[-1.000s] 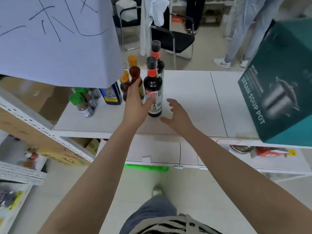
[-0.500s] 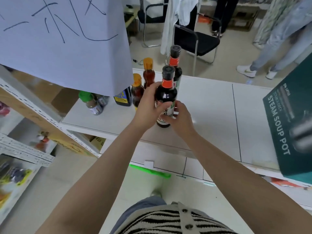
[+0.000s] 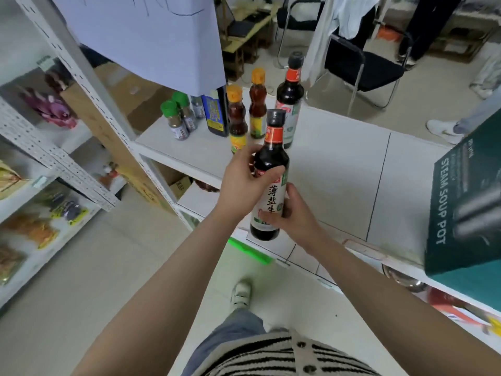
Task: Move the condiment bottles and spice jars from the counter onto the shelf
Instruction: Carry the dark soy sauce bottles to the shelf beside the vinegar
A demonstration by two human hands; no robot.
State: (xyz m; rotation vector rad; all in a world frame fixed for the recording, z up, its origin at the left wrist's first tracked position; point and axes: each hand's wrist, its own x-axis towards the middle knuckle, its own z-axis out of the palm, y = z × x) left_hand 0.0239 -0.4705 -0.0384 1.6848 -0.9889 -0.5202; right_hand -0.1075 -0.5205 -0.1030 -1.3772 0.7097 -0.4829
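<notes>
A dark soy sauce bottle [image 3: 271, 164] with a red neck band and white label is lifted off the white counter [image 3: 339, 164], tilted slightly toward me. My left hand [image 3: 242, 183] grips its upper body. My right hand [image 3: 295, 213] holds its lower part from the right. On the counter behind stand a second dark soy bottle [image 3: 290, 96], two orange-capped oil bottles [image 3: 236, 118] [image 3: 257, 101], a blue-labelled dark bottle [image 3: 215, 115] and green-capped spice jars [image 3: 174, 120].
A white metal shelf unit [image 3: 40, 147] with packaged goods stands to the left. A sheet of white paper [image 3: 146, 36] hangs above the bottles. A teal soup pot box [image 3: 466, 202] sits on the counter's right end. A black chair [image 3: 360, 66] and people's legs lie beyond.
Both hands closed round the front soy bottle and lifted it off the counter toward me. The view has swung left, showing the shelf unit.
</notes>
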